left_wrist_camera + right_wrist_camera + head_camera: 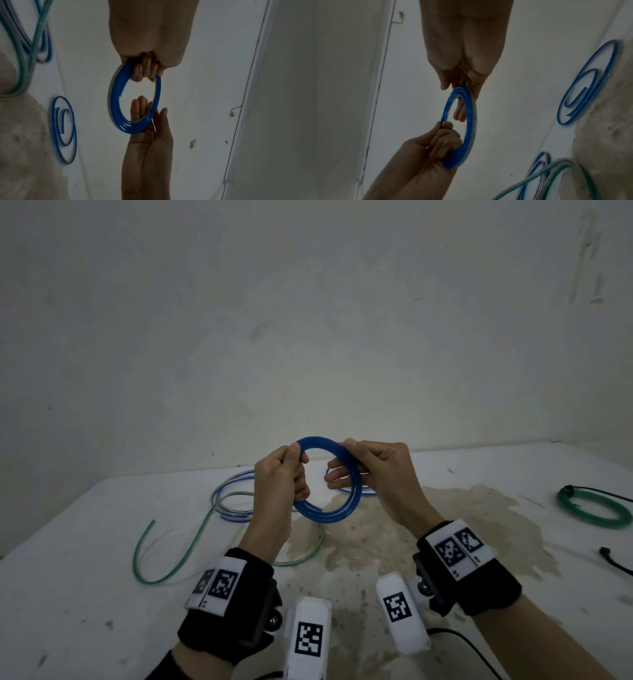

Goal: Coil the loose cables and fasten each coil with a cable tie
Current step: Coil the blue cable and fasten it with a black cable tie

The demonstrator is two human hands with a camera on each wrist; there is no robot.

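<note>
Stained white table [102, 542] against bare wall [308, 302]; both hands' grips grasping blue coil [337, 513]

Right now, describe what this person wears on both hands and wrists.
Both hands, the left hand and the right hand, are bare. Each wrist carries a black wrist strap wrapped with a white band printed with black square code markers. A white camera pod, also marked, sticks out beneath each wrist; a black cable trails away.
</note>
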